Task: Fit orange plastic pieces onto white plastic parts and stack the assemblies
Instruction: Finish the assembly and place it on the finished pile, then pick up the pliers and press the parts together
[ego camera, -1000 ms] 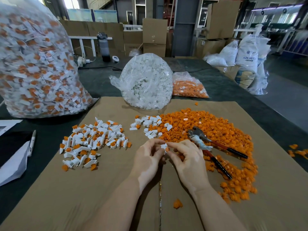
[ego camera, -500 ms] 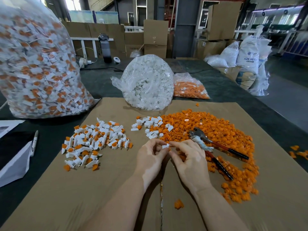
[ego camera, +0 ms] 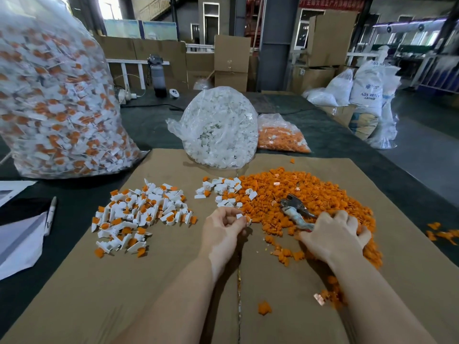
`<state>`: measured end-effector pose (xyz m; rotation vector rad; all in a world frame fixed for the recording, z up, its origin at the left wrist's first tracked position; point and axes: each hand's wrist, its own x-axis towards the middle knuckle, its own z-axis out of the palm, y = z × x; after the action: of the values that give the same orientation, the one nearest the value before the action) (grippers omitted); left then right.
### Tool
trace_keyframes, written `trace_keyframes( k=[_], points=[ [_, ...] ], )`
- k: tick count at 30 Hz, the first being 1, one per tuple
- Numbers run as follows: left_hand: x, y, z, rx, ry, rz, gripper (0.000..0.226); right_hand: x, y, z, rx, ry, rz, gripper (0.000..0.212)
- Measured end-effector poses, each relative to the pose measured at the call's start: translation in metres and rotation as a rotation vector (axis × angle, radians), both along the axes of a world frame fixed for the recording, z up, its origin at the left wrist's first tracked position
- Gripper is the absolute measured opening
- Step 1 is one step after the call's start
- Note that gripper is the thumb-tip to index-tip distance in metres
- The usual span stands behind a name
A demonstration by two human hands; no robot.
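My left hand (ego camera: pixel 223 229) pinches a small white plastic part (ego camera: pixel 240 216) with an orange piece at its tip, just above the cardboard sheet (ego camera: pixel 173 281). Further right, my right hand (ego camera: pixel 335 234) lies over the handles of the pliers (ego camera: pixel 294 207) on the pile of loose orange pieces (ego camera: pixel 310 189), its fingers curled round the hidden handles. A few loose white parts (ego camera: pixel 221 189) sit at the pile's left edge. The heap of finished white-and-orange assemblies (ego camera: pixel 139 214) lies to the left.
A big clear bag of assemblies (ego camera: pixel 54 108) stands at back left. A bag of white parts (ego camera: pixel 221 127) and a bag of orange pieces (ego camera: pixel 280 135) sit behind the cardboard. A marker pen (ego camera: pixel 51 216) and papers (ego camera: pixel 22 242) lie at left. Stray orange pieces (ego camera: pixel 264 307) lie near my forearms.
My hands have come apart. The right hand left the white part and moved right onto the pliers; the left hand kept the part and stayed in place.
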<state>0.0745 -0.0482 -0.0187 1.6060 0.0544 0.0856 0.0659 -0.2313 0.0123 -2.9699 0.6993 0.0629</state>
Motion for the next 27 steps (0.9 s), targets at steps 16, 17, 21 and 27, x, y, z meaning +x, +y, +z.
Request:
trace_keyframes(
  k=[16, 17, 21, 27],
  points=[
    [0.003, 0.003, 0.012, -0.445, 0.157, 0.051, 0.008, -0.019, 0.043, 0.04, 0.574, 0.049, 0.422, 0.036],
    [0.003, 0.003, 0.012, -0.44, 0.157, 0.051, 0.009, -0.019, 0.045, 0.041, 0.604, 0.074, 0.429, 0.036],
    [0.005, 0.003, 0.01, -0.423, 0.159, 0.066, 0.008, -0.02, 0.049, 0.041, 0.728, 0.156, 0.413, 0.032],
    [0.008, 0.004, 0.011, -0.434, 0.192, 0.072, 0.008, -0.019, 0.049, 0.044, 0.773, 0.231, 0.388, 0.032]
  ],
)
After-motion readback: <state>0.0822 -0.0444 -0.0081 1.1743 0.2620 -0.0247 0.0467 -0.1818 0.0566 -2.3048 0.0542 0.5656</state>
